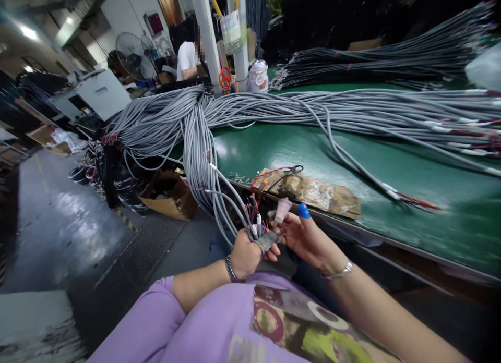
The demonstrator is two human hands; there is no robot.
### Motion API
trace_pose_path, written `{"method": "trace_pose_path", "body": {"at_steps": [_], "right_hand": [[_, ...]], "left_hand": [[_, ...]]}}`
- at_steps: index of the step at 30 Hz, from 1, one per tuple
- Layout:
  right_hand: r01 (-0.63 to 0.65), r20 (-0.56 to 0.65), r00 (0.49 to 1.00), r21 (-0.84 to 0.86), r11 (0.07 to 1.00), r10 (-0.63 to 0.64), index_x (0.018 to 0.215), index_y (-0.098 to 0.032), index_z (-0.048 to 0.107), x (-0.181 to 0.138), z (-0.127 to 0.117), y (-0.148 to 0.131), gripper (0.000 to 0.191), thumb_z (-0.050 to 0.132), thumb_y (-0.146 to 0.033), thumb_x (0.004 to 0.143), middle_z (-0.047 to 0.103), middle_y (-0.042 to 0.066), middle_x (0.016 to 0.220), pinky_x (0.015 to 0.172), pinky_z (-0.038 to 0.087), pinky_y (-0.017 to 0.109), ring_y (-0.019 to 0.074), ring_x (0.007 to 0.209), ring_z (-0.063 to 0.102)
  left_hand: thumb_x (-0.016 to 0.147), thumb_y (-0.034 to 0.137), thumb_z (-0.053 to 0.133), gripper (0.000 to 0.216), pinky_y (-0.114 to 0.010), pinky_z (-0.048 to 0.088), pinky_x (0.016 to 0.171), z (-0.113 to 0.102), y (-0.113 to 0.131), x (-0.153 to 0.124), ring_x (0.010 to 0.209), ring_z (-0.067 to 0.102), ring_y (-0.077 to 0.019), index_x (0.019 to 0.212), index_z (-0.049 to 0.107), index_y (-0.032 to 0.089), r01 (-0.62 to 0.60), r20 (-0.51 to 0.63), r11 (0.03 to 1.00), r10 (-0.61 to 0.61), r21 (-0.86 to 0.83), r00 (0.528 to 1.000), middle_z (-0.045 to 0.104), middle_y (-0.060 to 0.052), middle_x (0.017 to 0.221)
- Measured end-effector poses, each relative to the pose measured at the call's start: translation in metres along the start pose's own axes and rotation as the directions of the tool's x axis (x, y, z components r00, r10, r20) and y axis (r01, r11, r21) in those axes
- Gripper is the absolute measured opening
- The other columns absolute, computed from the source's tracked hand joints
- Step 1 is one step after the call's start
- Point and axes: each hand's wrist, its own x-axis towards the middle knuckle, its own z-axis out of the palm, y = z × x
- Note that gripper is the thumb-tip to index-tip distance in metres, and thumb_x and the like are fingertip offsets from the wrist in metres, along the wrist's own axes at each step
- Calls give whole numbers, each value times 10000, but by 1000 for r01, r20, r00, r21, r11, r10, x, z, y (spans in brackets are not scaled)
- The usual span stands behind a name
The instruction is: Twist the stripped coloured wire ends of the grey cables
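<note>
My left hand (pixel 246 254) is closed round the ends of a few grey cables (pixel 230 196), whose thin coloured wires (pixel 253 206) stick up above the fist; a grey cot covers its forefinger. My right hand (pixel 309 237) is just to the right, palm up, fingers pinched on a small pale connector (pixel 282 209) at the wire ends; a blue cot covers one fingertip (pixel 303 210). Both hands hover in front of the green bench edge, above my lap.
A big bundle of grey cables (pixel 274 107) lies across the green bench (pixel 391 165) and hangs off its left end. A cardboard strip with tape (pixel 324 193) lies near the edge. A cardboard box (pixel 168 196) sits on the floor. Another person (pixel 188 58) sits far back.
</note>
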Motion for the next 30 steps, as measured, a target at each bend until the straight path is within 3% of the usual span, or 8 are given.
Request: {"method": "trace_pose_path", "body": {"at_steps": [5,9,11,14,17,22,26,30], "right_hand": [[33,-15,999,-355,934,-41,711,-170,627,-17,4,-10,400,813,-510,610,617,-3,619,555,432,252,114,547,528],[58,102,995,-518,853,-6,732,-174,602,-23,17,-15,362,734,-510,705,633,6,562,549,458,288,149,511,575],[42,133,991,-542,839,36,752,-185,584,-24,22,-14,371,705,-534,721,629,0,536,505,451,290,156,465,573],[79,118,993,-557,827,-15,748,-196,582,-24,21,-12,373,679,-557,739,625,-8,540,507,451,286,151,468,567],[121,108,992,-577,807,-71,781,-185,636,-25,8,-12,360,647,-545,782,662,20,650,622,478,297,163,612,602],[90,-6,994,-557,826,-112,913,-174,685,-29,-13,-4,387,755,-489,700,690,65,898,703,481,309,187,790,601],[145,-76,976,-480,865,-206,775,-187,647,-32,-1,7,326,754,-484,695,650,21,687,640,480,308,163,646,578],[126,-23,988,-435,892,-150,684,-211,555,-30,17,10,319,718,-482,727,584,-15,512,524,450,296,153,492,556]], "left_hand": [[731,513,690,407,-206,430,455,-4,-1,-4,450,569,-103,671,615,118,4,28,994,-7,109,1000,641,-44,579],[676,522,722,422,-214,428,463,-2,6,-3,467,573,-113,635,616,116,94,111,974,-119,207,987,636,-54,569],[629,518,755,428,-218,433,467,-1,8,-2,467,573,-117,625,616,113,147,165,959,-190,242,968,627,-51,554],[627,527,753,439,-215,426,461,-2,10,-1,467,573,-115,616,615,110,169,194,952,-221,254,956,626,-53,554],[666,537,721,443,-197,398,442,-4,10,0,456,570,-107,638,618,108,142,149,974,-169,179,974,632,-53,560],[648,532,732,434,-191,380,418,-4,8,3,439,575,-116,683,610,116,139,30,990,-139,17,990,636,-44,552],[684,538,703,436,-194,394,433,-5,4,4,460,587,-120,654,609,114,115,66,992,-118,51,991,648,-62,571],[674,530,724,431,-212,432,473,-8,2,1,488,599,-125,662,626,111,117,184,979,-148,167,972,657,-70,594]]}}
